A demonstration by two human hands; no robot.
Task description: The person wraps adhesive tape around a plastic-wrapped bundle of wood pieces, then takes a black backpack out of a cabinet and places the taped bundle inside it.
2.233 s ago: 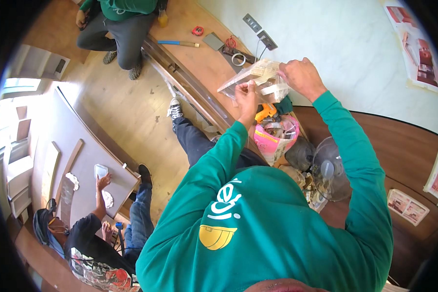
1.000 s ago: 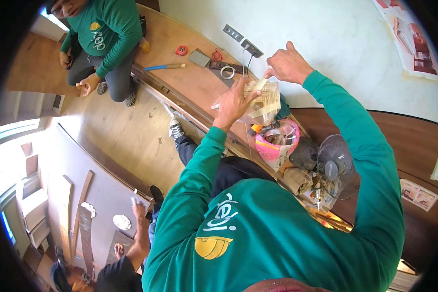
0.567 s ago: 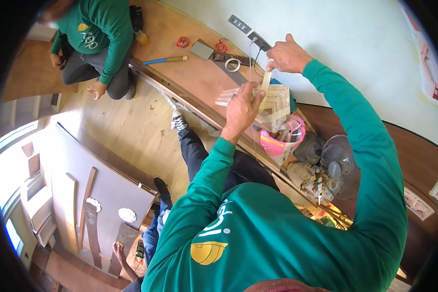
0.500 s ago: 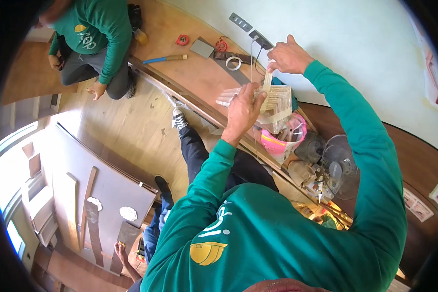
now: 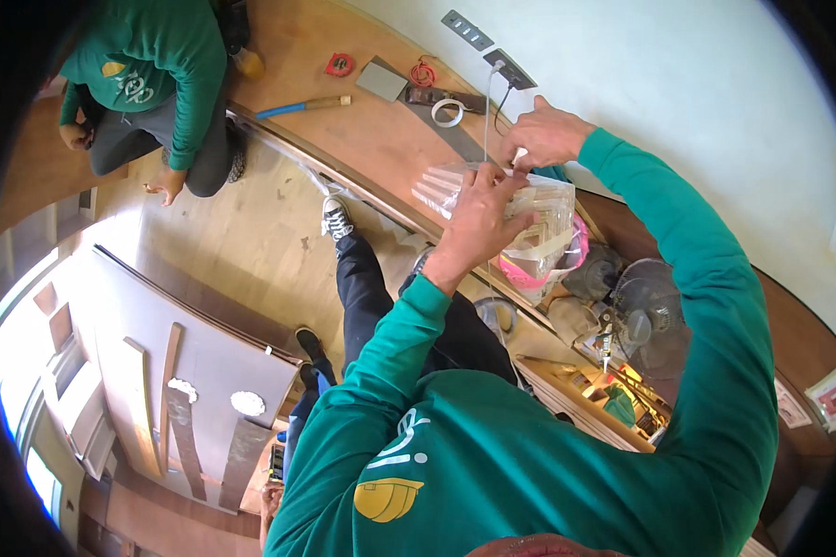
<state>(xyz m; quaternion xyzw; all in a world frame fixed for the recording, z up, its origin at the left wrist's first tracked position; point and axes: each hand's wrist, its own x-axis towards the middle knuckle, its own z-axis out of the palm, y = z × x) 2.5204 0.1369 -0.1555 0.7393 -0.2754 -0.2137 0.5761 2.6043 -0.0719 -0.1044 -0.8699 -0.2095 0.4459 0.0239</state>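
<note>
Item: the person's clothing, seen from above.

- Top: long-sleeved green sweatshirt (image 5: pixel 529 464), plain knit, one colour throughout body and arms.
- Sleeves: full length on both arms, ending in ribbed cuffs at the wrists; left sleeve (image 5: pixel 381 362) creased along the forearm, right sleeve (image 5: pixel 715 278) likewise folded at the elbow.
- Marking: printed emblem (image 5: pixel 390 483) on the chest, a yellow helmet shape with white curved lettering above it.
- Hands: left hand (image 5: pixel 478 223) and right hand (image 5: pixel 548 135) both bare, no gloves, rings or watch showing.
- Legs: dark trousers (image 5: pixel 372 297).
- Footwear: dark lace-up sneaker (image 5: pixel 334 218) with white laces and pale sole.
</note>
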